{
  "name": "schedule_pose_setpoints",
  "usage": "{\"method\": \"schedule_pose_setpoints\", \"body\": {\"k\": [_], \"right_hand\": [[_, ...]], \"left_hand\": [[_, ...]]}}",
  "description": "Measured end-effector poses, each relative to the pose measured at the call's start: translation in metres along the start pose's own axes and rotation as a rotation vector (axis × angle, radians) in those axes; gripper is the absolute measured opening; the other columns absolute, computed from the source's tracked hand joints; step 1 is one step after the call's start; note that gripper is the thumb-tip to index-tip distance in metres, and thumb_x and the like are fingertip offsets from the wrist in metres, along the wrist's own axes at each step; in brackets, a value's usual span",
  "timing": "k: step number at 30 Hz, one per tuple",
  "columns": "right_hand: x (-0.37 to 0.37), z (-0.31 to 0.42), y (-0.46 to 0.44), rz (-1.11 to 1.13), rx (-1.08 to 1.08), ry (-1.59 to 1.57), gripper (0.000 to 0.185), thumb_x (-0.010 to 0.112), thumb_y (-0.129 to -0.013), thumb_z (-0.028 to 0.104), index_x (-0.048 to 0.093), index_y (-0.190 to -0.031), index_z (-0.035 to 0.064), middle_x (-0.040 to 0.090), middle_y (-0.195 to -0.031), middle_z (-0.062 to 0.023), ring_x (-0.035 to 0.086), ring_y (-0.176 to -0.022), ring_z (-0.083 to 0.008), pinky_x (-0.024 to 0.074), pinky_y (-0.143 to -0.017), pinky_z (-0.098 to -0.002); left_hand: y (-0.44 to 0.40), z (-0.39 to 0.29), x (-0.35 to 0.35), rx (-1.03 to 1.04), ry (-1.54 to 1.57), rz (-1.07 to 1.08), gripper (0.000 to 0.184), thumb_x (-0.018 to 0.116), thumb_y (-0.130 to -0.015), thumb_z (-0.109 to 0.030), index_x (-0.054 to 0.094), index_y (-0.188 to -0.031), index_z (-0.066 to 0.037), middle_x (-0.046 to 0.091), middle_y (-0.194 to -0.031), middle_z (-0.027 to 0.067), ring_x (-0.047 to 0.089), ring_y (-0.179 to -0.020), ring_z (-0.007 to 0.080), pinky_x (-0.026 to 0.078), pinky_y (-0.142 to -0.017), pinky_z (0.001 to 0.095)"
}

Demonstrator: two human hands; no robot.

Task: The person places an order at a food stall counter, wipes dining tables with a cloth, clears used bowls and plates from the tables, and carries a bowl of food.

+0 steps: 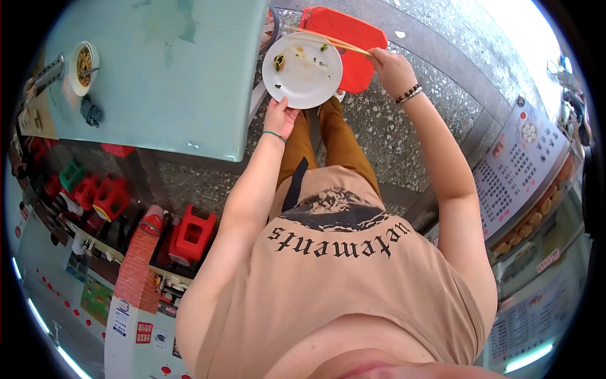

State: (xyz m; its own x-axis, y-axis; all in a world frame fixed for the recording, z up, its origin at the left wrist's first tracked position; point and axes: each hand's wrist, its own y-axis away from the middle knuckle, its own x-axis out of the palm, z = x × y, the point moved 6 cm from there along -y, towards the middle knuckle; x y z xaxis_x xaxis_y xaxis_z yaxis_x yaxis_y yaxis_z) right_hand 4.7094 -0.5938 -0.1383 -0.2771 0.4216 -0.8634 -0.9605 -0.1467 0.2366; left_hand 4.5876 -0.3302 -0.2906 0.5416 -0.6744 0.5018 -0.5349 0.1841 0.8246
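Note:
My left hand [282,118] grips the near rim of a round white plate [306,82]. A few dark green and brownish food scraps and a yellowish smear lie on the plate. In my right hand [392,72] is a pair of wooden chopsticks [344,44], pinched near one end. They reach left across the plate's far edge. Behind the plate stands a red plastic stool [358,76], partly covered by it. A dark-rimmed container [273,28] shows beside the plate's far left; its contents are mostly hidden.
To the left is a pale green table [170,95]. On it are a bowl of food [83,68] with a utensil and a dark crumpled item [91,112]. Red stools [192,235] stand lower left. A printed menu board [521,164] is at right, above the speckled floor [404,151].

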Motion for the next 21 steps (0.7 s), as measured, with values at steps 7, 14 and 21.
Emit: {"method": "schedule_pose_setpoints", "body": {"k": [7, 14, 21], "right_hand": [[0.102, 0.004, -0.07, 0.419, -0.262, 0.367, 0.017, 0.047, -0.083, 0.017, 0.061, -0.089, 0.0092, 0.065, -0.083, -0.0076, 0.063, -0.084, -0.0249, 0.048, -0.071, -0.0395], [0.186, 0.03, -0.175, 0.49, -0.172, 0.512, 0.021, 0.05, -0.083, 0.017, 0.067, -0.091, 0.008, 0.067, -0.093, -0.011, 0.065, -0.087, -0.0257, 0.0517, -0.069, -0.0391], [0.154, 0.03, -0.127, 0.376, -0.152, 0.474, 0.018, 0.044, -0.085, 0.015, 0.059, -0.092, 0.0091, 0.065, -0.091, -0.0099, 0.063, -0.088, -0.0267, 0.0462, -0.078, -0.0418]], "left_hand": [[-0.092, -0.007, -0.028, 0.256, 0.222, -0.225, 0.022, 0.041, -0.09, -0.002, 0.048, -0.111, -0.004, 0.057, -0.107, 0.0107, 0.058, -0.095, 0.0218, 0.054, -0.078, 0.0349], [-0.146, -0.02, -0.021, 0.422, 0.478, -0.338, 0.021, 0.041, -0.085, 0.001, 0.05, -0.105, 0.0, 0.058, -0.1, 0.0127, 0.06, -0.089, 0.024, 0.054, -0.079, 0.0359], [-0.106, 0.024, -0.013, 0.306, 0.536, -0.308, 0.019, 0.042, -0.086, 0.002, 0.05, -0.102, -0.002, 0.059, -0.096, 0.0098, 0.061, -0.083, 0.0209, 0.056, -0.069, 0.0298]]}}
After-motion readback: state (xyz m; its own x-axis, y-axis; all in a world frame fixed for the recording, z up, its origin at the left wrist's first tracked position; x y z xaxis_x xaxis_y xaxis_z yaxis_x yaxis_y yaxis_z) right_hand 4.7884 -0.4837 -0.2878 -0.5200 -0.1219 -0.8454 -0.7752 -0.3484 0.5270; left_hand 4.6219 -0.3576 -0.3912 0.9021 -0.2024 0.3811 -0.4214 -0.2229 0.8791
